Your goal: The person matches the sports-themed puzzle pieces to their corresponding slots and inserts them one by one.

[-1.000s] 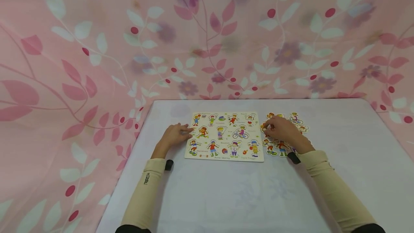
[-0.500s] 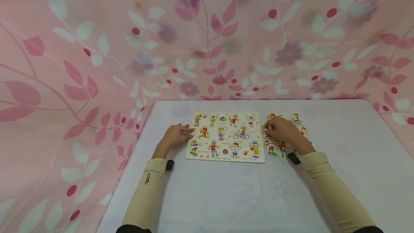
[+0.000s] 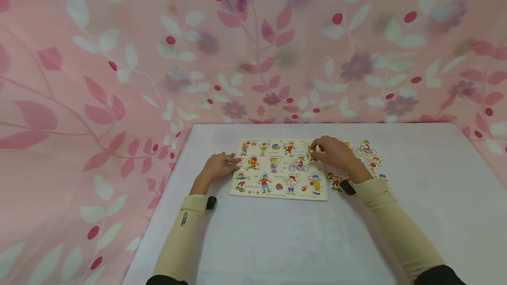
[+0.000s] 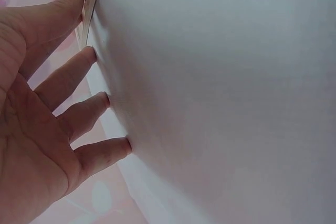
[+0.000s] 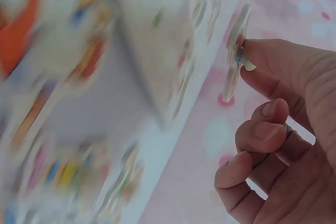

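A cream wooden puzzle board (image 3: 253, 179) printed with sports figures lies on the table. My left hand (image 3: 218, 166) rests at the board's left edge with its fingers spread; in the left wrist view, the thumb (image 4: 68, 3) touches the board's side while other fingertips meet the white cloth. Over the board's upper right part, my right hand (image 3: 334, 153) pinches a puzzle piece (image 5: 232, 74) between thumb and forefinger. That piece appears edge-on in the right wrist view, its printed face mostly hidden. The other fingers of this hand are curled loosely.
Several loose puzzle pieces (image 3: 365, 147) lie to the right of the board, partly hidden under my right hand and forearm. A white cloth (image 3: 277, 241) covers the table. Behind it hangs a pink floral curtain (image 3: 253, 47).
My right hand has moved left from the pile of loose pieces to the board's upper right, carrying a puzzle piece. My left hand stays at the board's edge.
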`<state>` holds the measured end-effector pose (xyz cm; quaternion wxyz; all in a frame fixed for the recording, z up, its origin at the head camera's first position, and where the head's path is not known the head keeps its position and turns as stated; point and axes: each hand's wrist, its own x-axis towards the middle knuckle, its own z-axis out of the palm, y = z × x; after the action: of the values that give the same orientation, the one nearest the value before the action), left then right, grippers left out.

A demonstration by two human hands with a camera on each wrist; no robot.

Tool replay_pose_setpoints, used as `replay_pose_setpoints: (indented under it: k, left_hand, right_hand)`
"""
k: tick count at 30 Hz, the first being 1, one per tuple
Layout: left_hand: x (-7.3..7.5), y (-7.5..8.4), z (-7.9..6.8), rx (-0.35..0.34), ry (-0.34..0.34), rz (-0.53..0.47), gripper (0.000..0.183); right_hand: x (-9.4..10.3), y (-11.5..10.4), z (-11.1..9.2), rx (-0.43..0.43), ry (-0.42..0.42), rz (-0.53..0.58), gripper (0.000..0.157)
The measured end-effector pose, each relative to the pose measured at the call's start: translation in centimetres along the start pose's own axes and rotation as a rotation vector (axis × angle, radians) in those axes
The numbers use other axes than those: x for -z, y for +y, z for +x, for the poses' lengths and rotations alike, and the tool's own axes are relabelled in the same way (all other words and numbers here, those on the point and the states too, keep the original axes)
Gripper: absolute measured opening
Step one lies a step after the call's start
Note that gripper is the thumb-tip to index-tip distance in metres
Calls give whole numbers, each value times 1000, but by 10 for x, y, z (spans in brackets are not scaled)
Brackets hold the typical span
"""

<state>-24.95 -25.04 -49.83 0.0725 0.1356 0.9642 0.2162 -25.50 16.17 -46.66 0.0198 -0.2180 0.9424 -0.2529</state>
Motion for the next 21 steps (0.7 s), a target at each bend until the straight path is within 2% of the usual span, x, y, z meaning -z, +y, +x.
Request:
replay_pose_setpoints:
  k: [7,10,17,21]
  left_hand:
    - [-4,0,4,-5,4,8,37]
    - [-5,0,3,-6,9,6,36]
    - [-3,2,-1,15,-3,1,36]
    - [-2,0,0,9,15,4,35]
  right_hand:
    - [-26,-24,38,104,-43,110,14]
    - [-39,-39,56,119,-58,134,14]
    - [-69,-76,96,137,-74,96,14]
    - [-79,-94,117,121,-109,68,15]
